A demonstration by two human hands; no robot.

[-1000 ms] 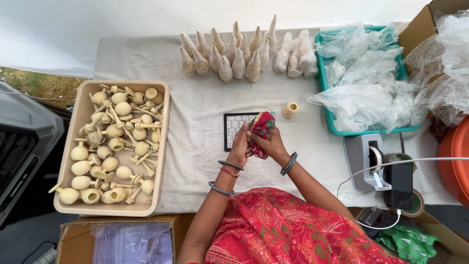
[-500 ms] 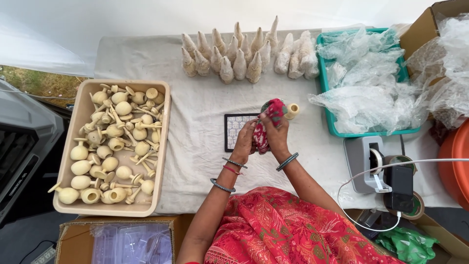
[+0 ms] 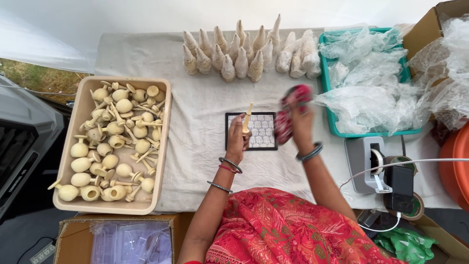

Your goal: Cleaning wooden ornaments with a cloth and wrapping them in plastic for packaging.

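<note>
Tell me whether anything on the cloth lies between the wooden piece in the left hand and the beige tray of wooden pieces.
Nothing visible does. The left hand holds the wooden piece above the patterned tile; only bare grey cloth separates it from the beige tray.

A table covered in a pale grey-white cloth carries everything. At its left edge sits a beige rectangular plastic tray heaped with small cream wooden pieces — round bodies with thin stems. Along the far edge lies a row of tapered, cone-shaped bundles in clear wrap. To the right rests a teal plastic tray full of crumpled clear plastic bags. Near the middle lies a small square black-framed patterned tile, and at the right edge stands a grey tape dispenser.
</note>
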